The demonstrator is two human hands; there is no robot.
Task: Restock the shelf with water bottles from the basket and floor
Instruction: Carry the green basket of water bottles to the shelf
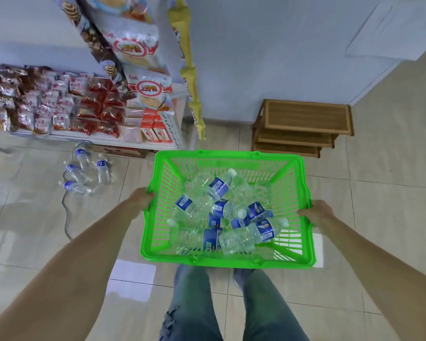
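Head view: looking down over a green basket (pixel 296 168) carried above a tiled floor (pixel 379 217).
Left hand (pixel 140 201): gripping the basket's left rim, fingers curled over the edge.
Right hand (pixel 314 212): gripping the right rim the same way.
Bottles in basket (pixel 244 236): a loose heap lying flat, between the two hands, equally near to each; long axes crossing every way, caps pointing in different directions.
Top bottle (pixel 220 185): long axis diagonal, cap toward the far right.
Bottles on floor (pixel 84 173): a few lying down, ahead and to the left, nearer the left hand, just before the shelf (pixel 180 94).
Shelf: ahead-left, lower level packed with snack packets (pixel 47 104).
Next move, as judged: basket needing to go down first, since both hands are taken.
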